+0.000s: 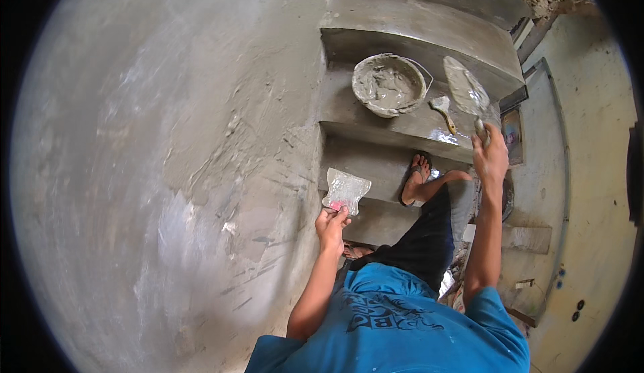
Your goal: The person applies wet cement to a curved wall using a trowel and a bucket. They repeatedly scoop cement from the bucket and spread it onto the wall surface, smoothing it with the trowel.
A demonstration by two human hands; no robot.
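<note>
My left hand [332, 227] is closed on the pink-marked end of a flat, curved-edged scraper [346, 188], its pale face smeared with wet plaster. It is held beside the grey wall [221, 138], apart from it. In my right hand [491, 150] is the handle of a trowel [464, 86]; its long rounded blade points away and is coated with grey mortar. A bucket [390, 86] of thick grey mortar stands on a stair step ahead. Between bucket and trowel lies a paintbrush [443, 110] with a wooden handle. Rough, wet-looking plaster patches mark the wall.
Concrete stairs [422, 14] rise ahead, with the plastered wall along their left side. My sandalled foot [417, 175] rests on a lower step. To the right are a pale wall [590, 172] and a board [526, 239]. A framed item [512, 136] leans near the step's right end.
</note>
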